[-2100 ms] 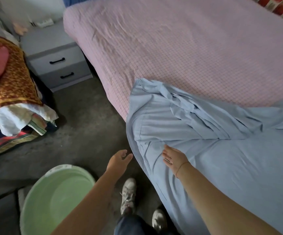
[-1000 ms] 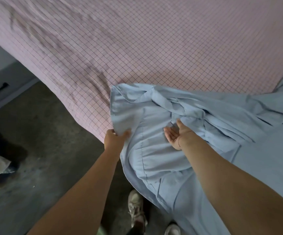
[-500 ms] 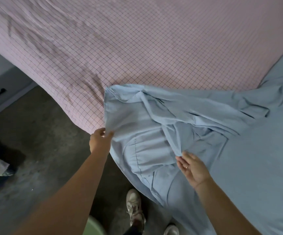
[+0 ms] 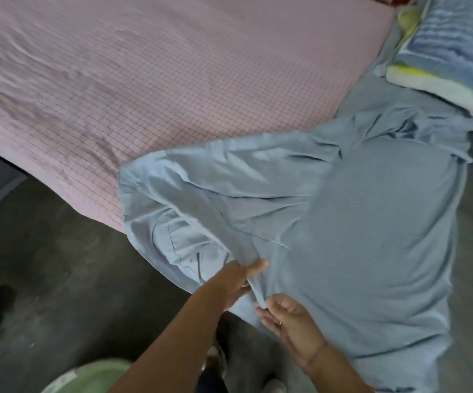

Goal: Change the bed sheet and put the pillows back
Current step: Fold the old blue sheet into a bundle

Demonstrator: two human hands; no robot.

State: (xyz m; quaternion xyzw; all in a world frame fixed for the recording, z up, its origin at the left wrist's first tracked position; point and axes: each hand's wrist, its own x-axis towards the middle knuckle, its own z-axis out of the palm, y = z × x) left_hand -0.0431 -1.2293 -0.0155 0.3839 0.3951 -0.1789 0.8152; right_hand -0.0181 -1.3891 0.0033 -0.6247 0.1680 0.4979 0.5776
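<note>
my left hand (image 4: pixel 239 282) is closed on a fold of the blue sheet (image 4: pixel 343 222), thumb on top, and my right hand (image 4: pixel 289 321) pinches the same ridge of cloth just below it, fingertips curled onto the hem. the sheet lies half spread — its right part drapes over the near corner of the bed and hangs toward the floor, while its left part is bunched in loose folds on the pink checked mattress cover (image 4: pixel 144 80). a pillow (image 4: pixel 442 52) sits at the far right edge of the bed, with a corner of the blue cloth running under it.

i judge the step here is finding the true edge so i can open the sheet out. to do it well i should walk both hands apart along the hem rather than tug the bunch, keeping the cloth lightly taut between them so the twisted fold undoes itself. then lift and float it toward the bare pink side, not drag it — dragging would pull the draped corner off. the green basin (image 4: pixel 87 377) is right by my feet, so i'd step wide of it.
</note>
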